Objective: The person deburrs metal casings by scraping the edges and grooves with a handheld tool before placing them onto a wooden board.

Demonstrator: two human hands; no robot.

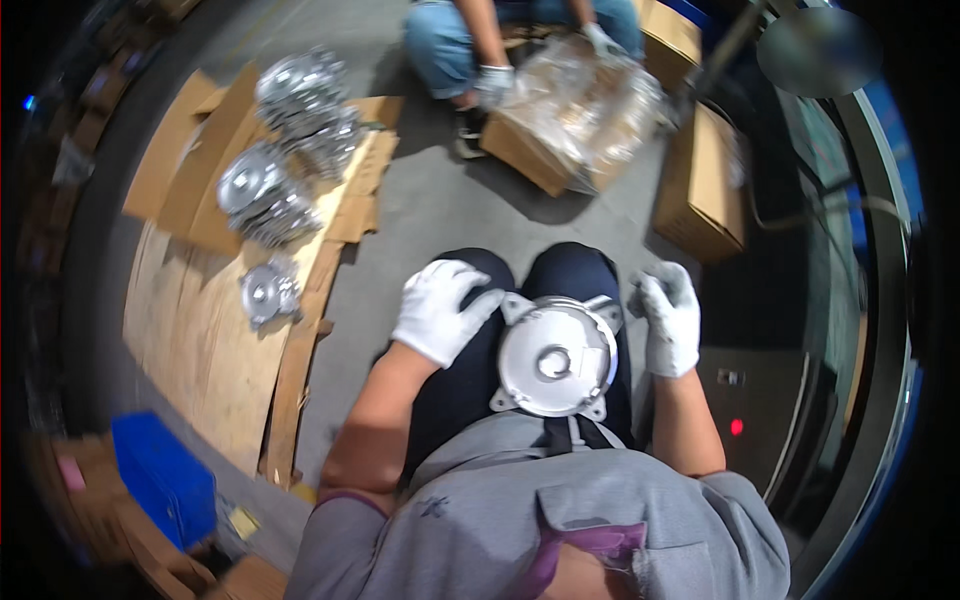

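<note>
Left hand: the white-gloved left hand (pixel 440 310) rests on the person's left thigh, fingers loosely curled, gripping nothing; its fingertips (pixel 488 300) reach the rim of the casting at its 10 o'clock.
Right hand: the white-gloved right hand (pixel 668 315) is raised at 3 o'clock of the casting, just beside it and apart, fingers half curled, holding nothing.
Casting: the round silver cast-metal housing with corner lugs (pixel 556 357) lies flat on the lap, across both dark-trousered thighs.
Left side: at 9 to 10 o'clock, flattened brown cardboard sheets (pixel 200 330) cover the grey concrete floor (pixel 440 200); one single silver casting (pixel 266 292) lies on them, and heaps of like silver castings (pixel 290 140) sit further out at 10 to 11 o'clock.
Ahead: at 12 o'clock another person in blue jeans (pixel 445 45) handles an open cardboard box lined with clear plastic film (pixel 575 115). Bare floor lies between that box and the knees.
Right side: at 2 o'clock a closed brown carton (pixel 700 185) stands well apart; at 4 o'clock a grey metal cabinet with a red light (pixel 745 405) stands close to the right forearm.
Low left: at 8 o'clock a blue plastic bin (pixel 160 478) sits by the cardboard's edge.
</note>
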